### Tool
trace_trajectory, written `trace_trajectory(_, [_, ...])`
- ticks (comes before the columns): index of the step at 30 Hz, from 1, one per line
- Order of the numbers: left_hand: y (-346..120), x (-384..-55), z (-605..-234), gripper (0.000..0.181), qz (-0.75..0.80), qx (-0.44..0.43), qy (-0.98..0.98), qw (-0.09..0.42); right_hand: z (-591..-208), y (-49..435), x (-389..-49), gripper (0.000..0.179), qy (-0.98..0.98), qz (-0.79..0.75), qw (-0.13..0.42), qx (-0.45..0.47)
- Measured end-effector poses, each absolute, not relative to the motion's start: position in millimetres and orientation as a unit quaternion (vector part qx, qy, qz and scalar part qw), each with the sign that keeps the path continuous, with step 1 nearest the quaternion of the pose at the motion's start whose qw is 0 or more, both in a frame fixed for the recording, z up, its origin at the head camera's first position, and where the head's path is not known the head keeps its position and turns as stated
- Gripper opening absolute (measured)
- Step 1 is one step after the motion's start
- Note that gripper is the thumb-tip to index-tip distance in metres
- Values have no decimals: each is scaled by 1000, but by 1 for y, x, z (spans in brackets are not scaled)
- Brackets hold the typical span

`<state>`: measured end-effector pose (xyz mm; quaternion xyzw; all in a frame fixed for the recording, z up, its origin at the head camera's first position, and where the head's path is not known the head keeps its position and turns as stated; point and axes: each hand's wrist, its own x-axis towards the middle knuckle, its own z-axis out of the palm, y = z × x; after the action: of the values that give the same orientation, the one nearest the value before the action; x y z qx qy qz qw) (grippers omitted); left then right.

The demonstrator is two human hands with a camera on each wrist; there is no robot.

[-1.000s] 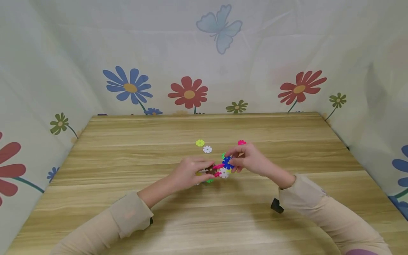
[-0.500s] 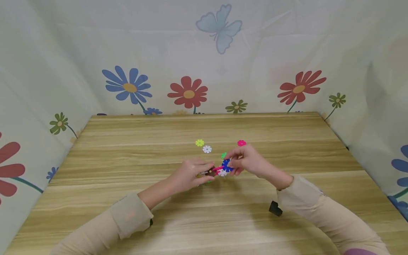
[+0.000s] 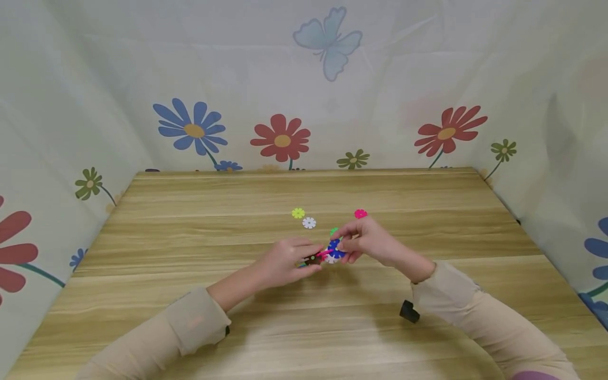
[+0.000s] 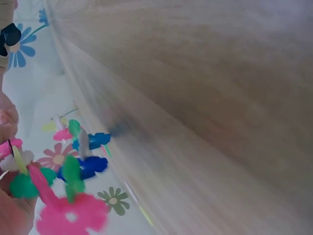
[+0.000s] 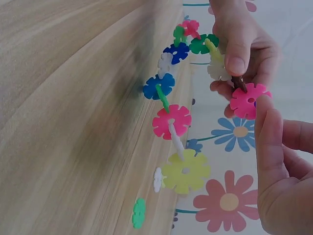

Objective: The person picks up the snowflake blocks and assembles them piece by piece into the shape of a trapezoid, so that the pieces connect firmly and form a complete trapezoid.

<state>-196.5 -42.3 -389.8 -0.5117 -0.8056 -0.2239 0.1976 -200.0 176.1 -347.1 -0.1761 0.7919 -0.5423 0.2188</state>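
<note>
My left hand [image 3: 290,261] grips a chain of slotted plastic flower discs near its end, at a brown disc [image 5: 238,84]. A pink disc [image 5: 250,101] is slotted onto that brown one. Between thumb and finger, my right hand [image 3: 368,240] pinches a dark blue disc [image 3: 335,249], which meets the pink disc; whether their slots interlock I cannot tell. From the left hand the chain curves down through a green disc [image 5: 203,44], a blue disc [image 5: 159,86] and a pink one [image 5: 171,122] to a pale yellow disc [image 5: 186,171]. In the right wrist view, fingers hide most of the dark blue disc.
On the wooden table [image 3: 190,221], loose yellow [image 3: 297,213] and white [image 3: 309,222] discs lie beyond the hands. A loose pink disc [image 3: 360,214] and a green disc [image 3: 334,231] lie near the right hand. A flower-printed cloth [image 3: 228,68] surrounds the table.
My right hand has shifted slightly left and down, bringing the dark blue disc closer to the pink disc. The brown disc has tilted in my left hand, which otherwise stays nearly in place.
</note>
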Motion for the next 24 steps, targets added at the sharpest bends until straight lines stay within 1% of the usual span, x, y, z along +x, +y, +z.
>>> trace_trajectory(5, [-39,-196,-388,27,-228,-505,-812,186,-348,173,-200,24,781,-555,232,-168])
trace_trajectory(14, [-38,-196,-386,25,-233,-488,-822,179,-344,170,-198,29,759,-586,240,-155])
trace_trajectory(20, [-37,-197,-384,15,-293,-458,-828,134,-339,168,-196,30,755,-589,238,-162])
trace_trajectory(24, [-37,-197,-382,12,-322,-446,-827,115,-337,169,-196,31,758,-586,232,-168])
